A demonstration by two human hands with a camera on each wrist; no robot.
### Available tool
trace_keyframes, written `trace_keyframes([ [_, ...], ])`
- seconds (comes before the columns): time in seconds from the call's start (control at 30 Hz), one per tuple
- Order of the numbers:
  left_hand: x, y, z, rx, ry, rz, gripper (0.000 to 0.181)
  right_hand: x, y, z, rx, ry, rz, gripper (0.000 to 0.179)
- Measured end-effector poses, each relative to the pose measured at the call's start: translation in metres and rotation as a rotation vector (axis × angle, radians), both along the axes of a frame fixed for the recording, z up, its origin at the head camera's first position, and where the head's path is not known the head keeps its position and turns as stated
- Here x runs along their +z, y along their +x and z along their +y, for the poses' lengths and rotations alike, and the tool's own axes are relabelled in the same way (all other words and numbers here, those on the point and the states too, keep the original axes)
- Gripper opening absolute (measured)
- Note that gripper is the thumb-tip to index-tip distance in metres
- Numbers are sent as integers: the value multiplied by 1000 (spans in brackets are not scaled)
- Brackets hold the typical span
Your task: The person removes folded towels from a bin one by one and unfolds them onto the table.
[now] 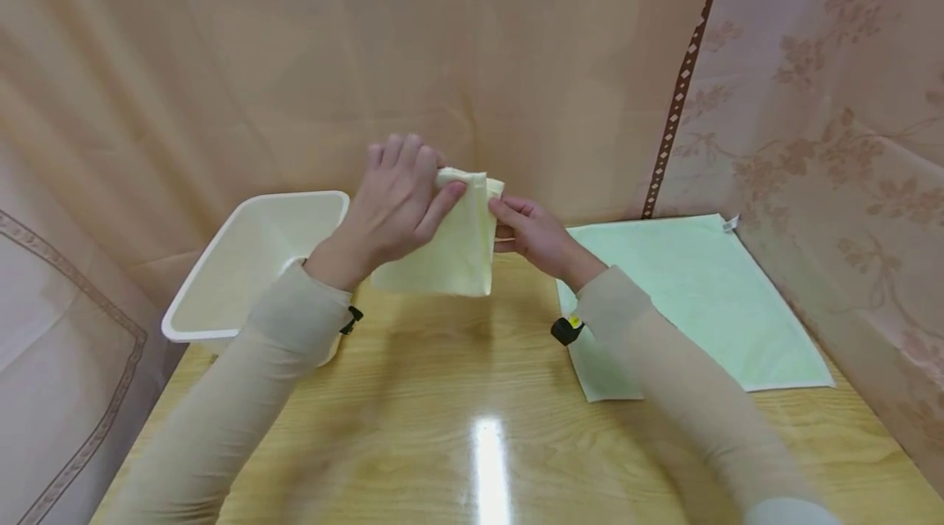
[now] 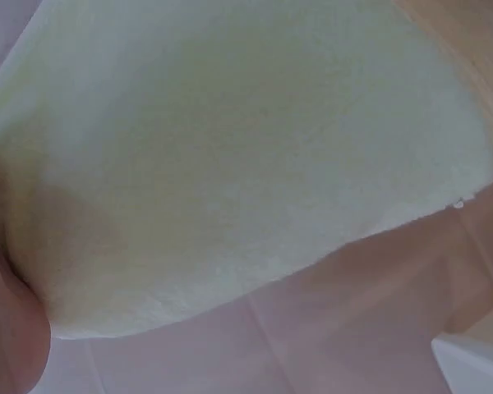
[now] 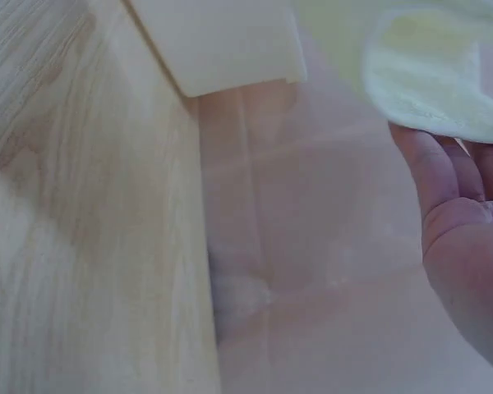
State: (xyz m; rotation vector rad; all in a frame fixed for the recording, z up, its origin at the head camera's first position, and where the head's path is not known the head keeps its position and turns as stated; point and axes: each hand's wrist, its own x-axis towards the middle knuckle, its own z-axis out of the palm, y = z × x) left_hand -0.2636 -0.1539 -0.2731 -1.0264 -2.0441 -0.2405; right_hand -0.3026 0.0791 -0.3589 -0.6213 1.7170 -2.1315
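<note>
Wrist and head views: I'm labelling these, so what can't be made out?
Left hand: head view, four fingertips hidden behind the hand or yellow cloth.
White tag: head view, any print too small.
Green cloth: head view, partly hidden by right sleeve.
Bin: right wrist view, cut by top edge.

Yellow cloth (image 1: pixel 450 251) — cropped in wrist views, bin (image 1: pixel 243 263) — partly behind left sleeve (image 1: pixel 283 337)

Left sleeve (image 1: pixel 229 410): was long, beige, creased near the cuff.
Right sleeve (image 1: pixel 693 386): was also beige, with a whitish patch low down.
Left gadget (image 1: pixel 351 320): was black, perhaps a camera.
Right gadget (image 1: pixel 566 332): was black, yellow-marked.
</note>
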Motion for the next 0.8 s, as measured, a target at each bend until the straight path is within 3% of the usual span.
trace_keyframes([
  [0.2, -16, -8, 17, 63, 14, -62, 56, 13, 5, 10, 11, 17, 15, 43],
  [0.33, -26, -16, 30, 110, 23, -107, 50, 14, 6, 17, 14, 30, 14, 43],
  [0.63, -45, -38, 61, 257, 68, -208, 40, 4, 0, 36, 153, -25, 8, 35],
  [0.8, -57, -45, 74, 338, 52, -271, 44, -6, -7, 44, 120, -29, -41, 30],
])
